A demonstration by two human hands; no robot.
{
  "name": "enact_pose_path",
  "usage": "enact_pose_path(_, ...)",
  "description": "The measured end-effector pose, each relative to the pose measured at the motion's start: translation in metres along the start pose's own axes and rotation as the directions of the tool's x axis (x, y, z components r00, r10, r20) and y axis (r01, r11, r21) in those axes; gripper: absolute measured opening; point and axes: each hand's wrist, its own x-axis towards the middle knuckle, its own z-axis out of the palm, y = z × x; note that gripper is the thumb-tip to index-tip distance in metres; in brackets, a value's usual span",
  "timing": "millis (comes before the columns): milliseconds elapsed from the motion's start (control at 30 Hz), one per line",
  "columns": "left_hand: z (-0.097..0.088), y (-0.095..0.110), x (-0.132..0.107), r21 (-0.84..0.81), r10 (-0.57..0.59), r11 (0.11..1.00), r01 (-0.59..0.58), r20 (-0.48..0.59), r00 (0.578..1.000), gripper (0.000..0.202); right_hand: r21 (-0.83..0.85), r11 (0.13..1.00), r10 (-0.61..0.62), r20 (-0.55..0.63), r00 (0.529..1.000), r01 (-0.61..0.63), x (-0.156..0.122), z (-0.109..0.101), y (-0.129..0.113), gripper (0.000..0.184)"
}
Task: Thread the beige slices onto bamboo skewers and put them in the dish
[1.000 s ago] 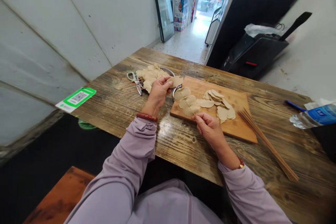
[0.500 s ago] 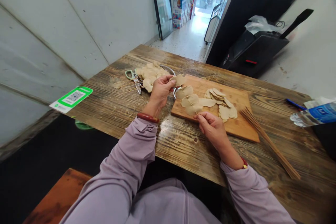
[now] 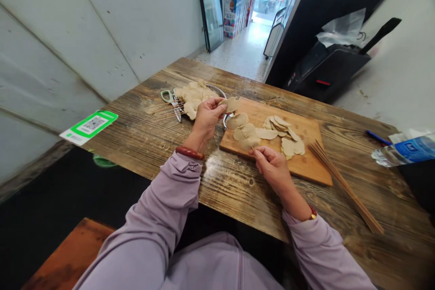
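My left hand pinches a thin, pale beige slice between thumb and fingers. The slice is at the far end of a skewer that carries several similar threaded slices. The near end of that skewer is pinched in my right hand. Both hands hold it over the left part of a wooden cutting board. Loose slices lie in a spread pile on the board, right of the skewer. The exact food is hard to tell.
Filled skewers rest on a metal tray at the back left, beside green-handled scissors. Bare bamboo skewers lie across the board's right edge. A water bottle and blue pen are at right; a QR card sits at the left edge.
The view has shifted slightly. My hands keep nearly the same pose, and the skewer with its slices stays between them.
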Motion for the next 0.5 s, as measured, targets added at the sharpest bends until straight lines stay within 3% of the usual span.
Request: enact_pose_path(500, -0.0003, -0.0032, -0.0003, 0.052, 0.007, 0.999, -0.009, 0.033, 0.999, 0.017, 0.14, 0.989, 0.044, 0.014, 0.999, -0.045, 0.0004, 0.0018, -0.0044, 0.038)
